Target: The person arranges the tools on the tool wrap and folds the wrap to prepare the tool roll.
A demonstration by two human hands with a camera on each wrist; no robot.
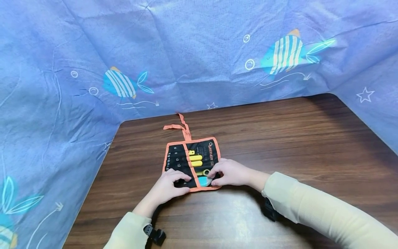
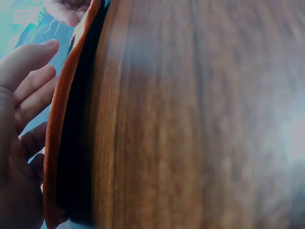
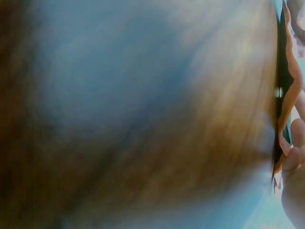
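Note:
A black tool pouch [image 1: 203,147] with orange trim lies unfolded on the table, its pockets along an orange strip. Out of the pockets stick yellow tool ends [image 1: 196,160], a ring-ended wrench [image 1: 205,172] and, nearest the front edge, a flat teal piece [image 1: 203,181] with a greyish end. My right hand [image 1: 231,173] pinches that end between thumb and fingers; its exact kind cannot be made out. On the pouch's left front part rests my left hand [image 1: 169,186], thumb along the front edge, fingers loosely bent over the pockets. Both wrist views show the orange rim beside the fingers.
Orange tie straps [image 1: 185,129] trail from the pouch's back edge over the brown wooden table [image 1: 273,138]. A blue cloth with fish prints [image 1: 199,52] hangs behind and along the sides of the table. Both wrists wear small black cameras [image 1: 155,235].

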